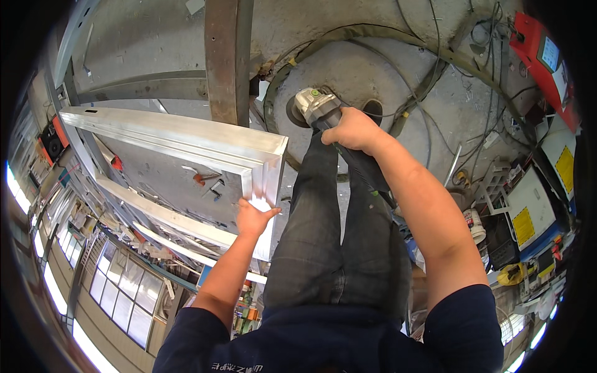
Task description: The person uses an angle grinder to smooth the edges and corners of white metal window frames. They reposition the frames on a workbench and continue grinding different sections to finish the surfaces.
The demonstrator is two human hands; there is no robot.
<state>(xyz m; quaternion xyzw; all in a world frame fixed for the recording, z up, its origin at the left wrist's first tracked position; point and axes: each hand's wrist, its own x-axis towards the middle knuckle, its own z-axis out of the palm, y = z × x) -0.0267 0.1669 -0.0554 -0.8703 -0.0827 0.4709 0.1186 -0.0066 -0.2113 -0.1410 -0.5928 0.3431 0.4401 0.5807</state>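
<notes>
My right hand [354, 130] is wrapped round the dark body of an angle grinder [316, 104], held in front of my legs. The tool's silver head points up and left, with a round disc at its far end. At my left, a bare silvery metal frame [186, 138] with stepped profiles lies on supports. My left hand [254, 219] grips its near right side, just below the corner joint, thumb stretched to the right. Some of that hand's fingers are hidden. Grinder and frame are apart.
A rusty brown steel beam [229, 62] stands beyond the frame. Cables and a thick hose [354, 30] loop across the concrete floor round my feet. A red machine with a screen [542, 56] is at the far right. Clamps [214, 188] show through the frame's opening.
</notes>
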